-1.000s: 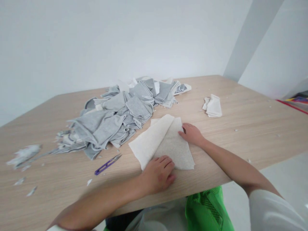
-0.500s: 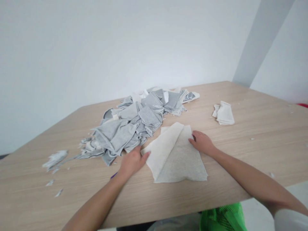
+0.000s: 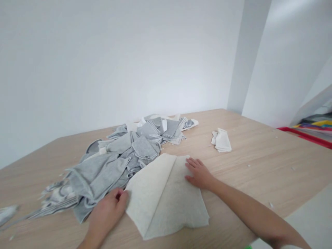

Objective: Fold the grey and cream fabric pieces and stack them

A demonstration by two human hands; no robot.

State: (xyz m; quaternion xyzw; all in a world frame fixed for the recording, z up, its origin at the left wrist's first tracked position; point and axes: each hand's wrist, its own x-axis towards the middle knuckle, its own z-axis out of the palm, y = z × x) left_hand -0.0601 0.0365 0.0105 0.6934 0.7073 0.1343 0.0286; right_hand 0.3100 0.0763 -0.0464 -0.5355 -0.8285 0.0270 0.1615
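One left hand (image 3: 109, 210) pinching cream cloth (image 3: 151, 188) | right hand (image 3: 198, 173) spread upon it | red-rimmed container (image 3: 311, 138): colourful contents indistinct

Premises: an indoor room, apparently a textile workroom; whether within a home or a business cannot be determined. Evidence: a broad wood-grain table (image 3: 259, 148) spans the lower half of the frame. A heaped pile of grey and off-white cloth (image 3: 146, 147) lies left of centre, a small cream stack (image 3: 223, 141) right of centre, and a larger cream cloth (image 3: 168, 207) at lower centre. Loose scraps (image 3: 271, 204) are scattered about the tabletop. Plain white walls (image 3: 129, 62) occupy the upper frame. At the right edge, coloured items (image 3: 321, 123), too blurred to identify, lie behind a red edging (image 3: 308, 139). Pale flooring (image 3: 311, 221) shows lower right.
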